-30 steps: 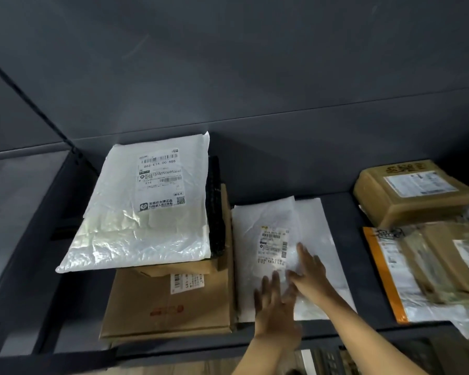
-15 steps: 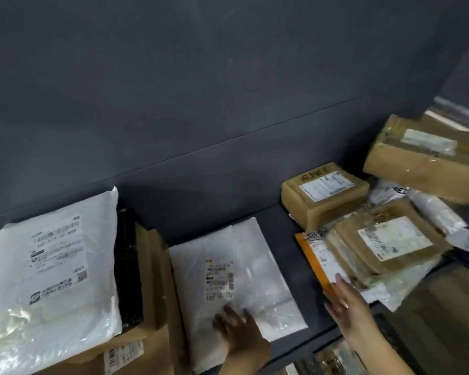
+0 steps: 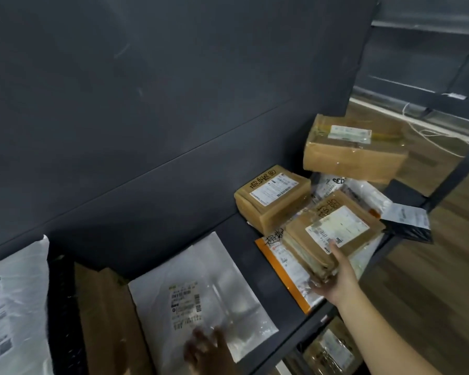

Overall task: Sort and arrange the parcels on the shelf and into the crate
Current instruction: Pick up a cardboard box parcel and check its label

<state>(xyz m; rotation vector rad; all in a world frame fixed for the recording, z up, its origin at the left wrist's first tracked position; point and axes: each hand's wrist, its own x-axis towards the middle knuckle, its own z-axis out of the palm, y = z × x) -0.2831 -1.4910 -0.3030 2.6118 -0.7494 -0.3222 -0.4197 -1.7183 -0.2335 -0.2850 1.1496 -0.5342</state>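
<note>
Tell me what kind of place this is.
Likely a parcel depot or sorting room: a dark metal shelf holds a labelled cardboard box and a white mailer bag, with another rack behind.

One cam only, head-worn, wide-angle. It looks fwd and down onto the shelf (image 3: 243, 236) from just above its front edge. It sits close in, w/ both forearms entering from the bottom of the frame. The view is rolled, so the shelf edge runs diagonally, rising past the right hand (image 3: 333, 277). The left hand (image 3: 206, 353) is at the bottom edge, partly cut off. A dark back panel (image 3: 146, 104) beyond the hands fills the upper left. Right of the right hand, wood floor (image 3: 431, 293) shows. The label on the brown parcel (image 3: 336, 226) that hand grips is blurred.
</note>
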